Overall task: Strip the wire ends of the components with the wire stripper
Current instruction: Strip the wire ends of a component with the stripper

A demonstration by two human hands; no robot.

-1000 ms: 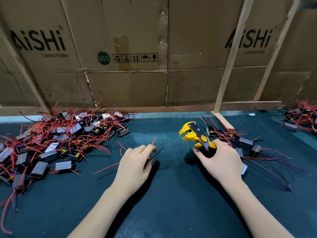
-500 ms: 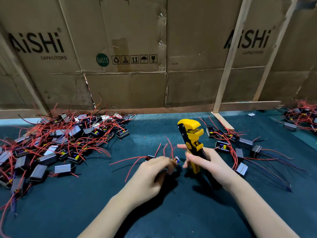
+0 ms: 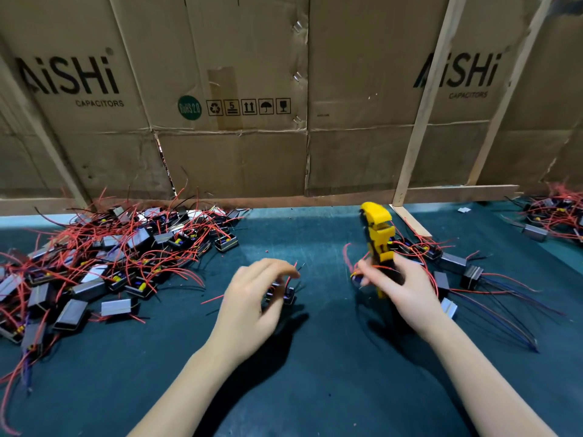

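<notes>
Stripping is between pieces: wire stripper (image 3: 378, 244) is clasped upright at 2 o'clock by the right hand (image 3: 399, 288), while a component (image 3: 281, 294) on the bench (image 3: 315, 389) is reached for by the slack, empty left hand (image 3: 252, 298), so pickup is judged next.

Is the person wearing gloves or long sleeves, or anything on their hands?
No. The left hand and the right hand are both bare, with no gloves. Both forearms are bare too, all the way down to the bottom edge of the picture, so no sleeves show. No watch, bracelet or ring can be seen on either wrist or on the fingers.
</notes>
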